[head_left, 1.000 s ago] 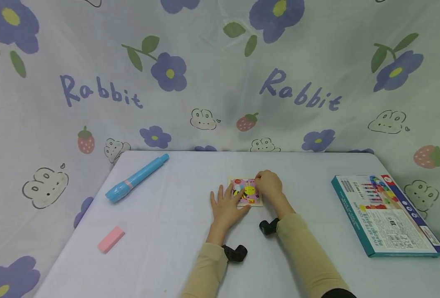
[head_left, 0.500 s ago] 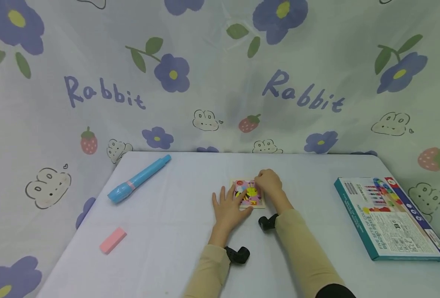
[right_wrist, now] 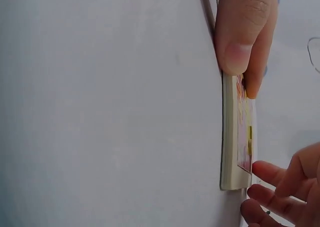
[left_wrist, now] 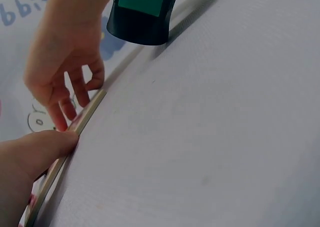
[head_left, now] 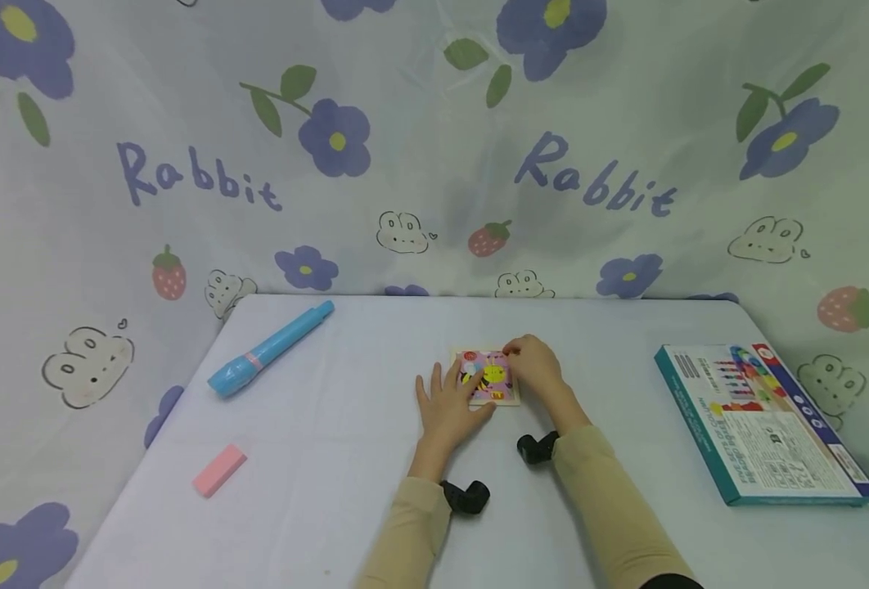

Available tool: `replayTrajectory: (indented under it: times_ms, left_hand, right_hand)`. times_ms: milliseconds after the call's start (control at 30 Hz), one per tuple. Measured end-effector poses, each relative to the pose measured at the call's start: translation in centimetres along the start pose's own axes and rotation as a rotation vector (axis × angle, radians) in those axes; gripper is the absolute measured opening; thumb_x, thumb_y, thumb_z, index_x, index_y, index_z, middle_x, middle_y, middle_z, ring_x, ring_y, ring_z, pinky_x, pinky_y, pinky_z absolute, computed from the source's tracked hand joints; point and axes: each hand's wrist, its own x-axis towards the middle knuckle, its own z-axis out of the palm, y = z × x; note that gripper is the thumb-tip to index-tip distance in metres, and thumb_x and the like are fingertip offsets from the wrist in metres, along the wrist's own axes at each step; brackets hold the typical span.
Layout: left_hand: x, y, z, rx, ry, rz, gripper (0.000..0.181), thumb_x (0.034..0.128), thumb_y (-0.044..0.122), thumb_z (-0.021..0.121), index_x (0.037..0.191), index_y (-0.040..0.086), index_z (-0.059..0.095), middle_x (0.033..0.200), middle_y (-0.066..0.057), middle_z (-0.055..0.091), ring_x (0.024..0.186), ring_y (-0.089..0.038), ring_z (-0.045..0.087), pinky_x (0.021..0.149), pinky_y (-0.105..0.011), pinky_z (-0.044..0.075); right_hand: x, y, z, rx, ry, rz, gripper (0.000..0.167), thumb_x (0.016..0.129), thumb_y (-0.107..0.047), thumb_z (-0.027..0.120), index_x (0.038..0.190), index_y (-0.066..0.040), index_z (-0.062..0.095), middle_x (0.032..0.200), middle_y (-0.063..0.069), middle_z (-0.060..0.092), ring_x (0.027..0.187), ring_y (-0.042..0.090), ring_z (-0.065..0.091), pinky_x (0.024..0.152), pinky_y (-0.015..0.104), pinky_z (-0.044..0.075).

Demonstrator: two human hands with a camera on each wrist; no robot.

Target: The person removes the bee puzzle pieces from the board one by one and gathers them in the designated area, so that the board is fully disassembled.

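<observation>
A small square wooden bee puzzle (head_left: 495,378), with a pink and yellow picture inside a pale frame, lies on the white-covered table. My left hand (head_left: 449,413) rests with spread fingers over its left side, the thumb along the near edge. At the far right corner my right hand (head_left: 536,366) has bent fingers and pinches the puzzle's edge. In the right wrist view, the right thumb (right_wrist: 237,57) sits on the frame (right_wrist: 229,137) and a finger lies over the picture. Both hands cover parts of the picture.
A blue pen-shaped tube (head_left: 268,348) lies at the far left, with a pink block (head_left: 219,470) nearer. At the right lies a flat teal-edged printed box (head_left: 766,425). A patterned curtain (head_left: 434,164) hangs behind the table. Black wrist cameras sit on both wrists.
The right hand has turned slightly at the puzzle's corner, with its wrist shifting a little to the right. The left hand stays on the puzzle. The head view has shifted slightly.
</observation>
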Motion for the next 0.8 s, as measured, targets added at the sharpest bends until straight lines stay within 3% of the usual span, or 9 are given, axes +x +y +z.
replayTrajectory:
  times_ms: [133,300,600,800]
  left_hand:
    - [0.1,0.0,0.0,0.009,-0.007,0.002,0.060,0.0820,0.061,0.051,0.137,0.037,0.044,0.151,-0.003,0.027,0.138,-0.036,0.017,0.105,-0.063,0.004]
    - [0.1,-0.1,0.0,0.011,-0.012,0.004,0.061,0.0821,0.061,0.050,0.138,0.038,0.041,0.151,-0.003,0.026,0.138,-0.036,0.016,0.105,-0.063,0.003]
    - [0.1,-0.2,0.1,0.002,-0.008,0.004,0.060,0.0823,0.061,0.050,0.137,0.037,0.043,0.151,-0.002,0.026,0.138,-0.036,0.016,0.105,-0.062,0.003]
    - [0.0,-0.2,0.1,0.012,-0.008,0.006,0.061,0.0821,0.062,0.050,0.138,0.038,0.041,0.151,-0.002,0.026,0.138,-0.036,0.016,0.105,-0.062,0.004]
  right_hand:
    - [0.0,-0.1,-0.1,-0.049,-0.030,-0.026,0.025,0.082,-0.024,0.060,0.099,-0.006,0.066,0.101,0.014,0.056,0.083,0.027,0.053,0.075,0.042,0.045]
    - [0.0,-0.4,0.2,-0.127,-0.056,-0.015,0.043,0.078,-0.045,0.068,0.103,-0.010,0.064,0.104,0.013,0.054,0.082,0.025,0.052,0.073,0.042,0.047]
    - [0.3,-1.1,0.7,-0.204,-0.024,0.033,0.033,0.080,-0.039,0.064,0.097,-0.011,0.061,0.102,0.012,0.053,0.078,0.027,0.053,0.065,0.040,0.047]
    - [0.3,-1.1,0.8,-0.234,-0.001,0.030,0.040,0.078,-0.041,0.063,0.100,-0.008,0.062,0.097,0.010,0.056,0.077,0.026,0.055,0.066,0.040,0.048]
